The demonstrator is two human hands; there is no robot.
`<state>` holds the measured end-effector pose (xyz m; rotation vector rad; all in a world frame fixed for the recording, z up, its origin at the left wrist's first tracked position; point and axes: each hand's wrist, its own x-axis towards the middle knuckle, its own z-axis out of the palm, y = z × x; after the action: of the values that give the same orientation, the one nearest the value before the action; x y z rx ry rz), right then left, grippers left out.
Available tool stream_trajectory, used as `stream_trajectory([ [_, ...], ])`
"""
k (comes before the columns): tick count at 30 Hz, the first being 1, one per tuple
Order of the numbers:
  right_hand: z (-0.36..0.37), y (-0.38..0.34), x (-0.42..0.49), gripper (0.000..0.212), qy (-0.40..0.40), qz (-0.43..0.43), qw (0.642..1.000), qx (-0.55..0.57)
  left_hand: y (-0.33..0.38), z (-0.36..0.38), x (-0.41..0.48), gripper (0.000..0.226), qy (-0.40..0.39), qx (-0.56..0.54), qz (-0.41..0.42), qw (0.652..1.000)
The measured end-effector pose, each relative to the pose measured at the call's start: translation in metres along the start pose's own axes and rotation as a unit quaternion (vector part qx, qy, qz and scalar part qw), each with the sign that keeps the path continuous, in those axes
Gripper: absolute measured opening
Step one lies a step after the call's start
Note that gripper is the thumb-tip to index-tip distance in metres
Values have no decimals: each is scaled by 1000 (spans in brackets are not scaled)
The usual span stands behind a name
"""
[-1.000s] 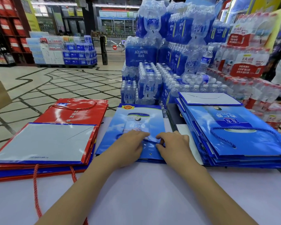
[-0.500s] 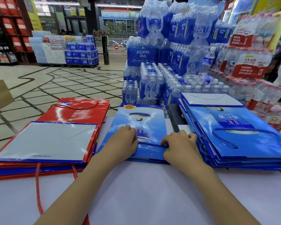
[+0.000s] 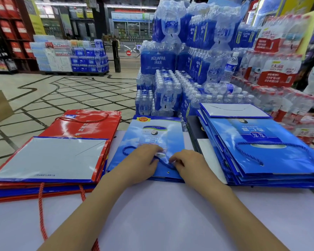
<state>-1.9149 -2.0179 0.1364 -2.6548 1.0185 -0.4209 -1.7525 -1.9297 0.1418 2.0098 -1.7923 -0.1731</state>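
A flat blue bag [image 3: 152,131] lies on the white tabletop [image 3: 161,214], at 12 o'clock from the person. Both hands are on its near end. The left hand [image 3: 143,161] has its fingers [image 3: 155,151] bent over the blue rope handle [image 3: 164,163] and holds it. The right hand [image 3: 190,163] pinches the same rope with its fingers [image 3: 176,159]. A pile of red bags [image 3: 91,124] sits at 10 o'clock. A pile of blue bags [image 3: 279,160] sits at 2 o'clock. Packs of water bottles [image 3: 170,91] stand behind the tabletop.
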Motion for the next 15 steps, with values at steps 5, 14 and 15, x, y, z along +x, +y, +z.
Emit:
stream_trajectory([
  [5, -9, 3, -3, 12, 18, 38, 999, -23, 8, 6, 0, 26, -14, -2, 55, 998],
  [14, -17, 1, -5, 12, -26, 28, 999, 7, -3, 3, 3, 11, 11, 16, 14, 1000],
  [15, -16, 2, -4, 11, -24, 33, 999, 7, -3, 2, 3, 11, 12, 17, 12, 1000],
])
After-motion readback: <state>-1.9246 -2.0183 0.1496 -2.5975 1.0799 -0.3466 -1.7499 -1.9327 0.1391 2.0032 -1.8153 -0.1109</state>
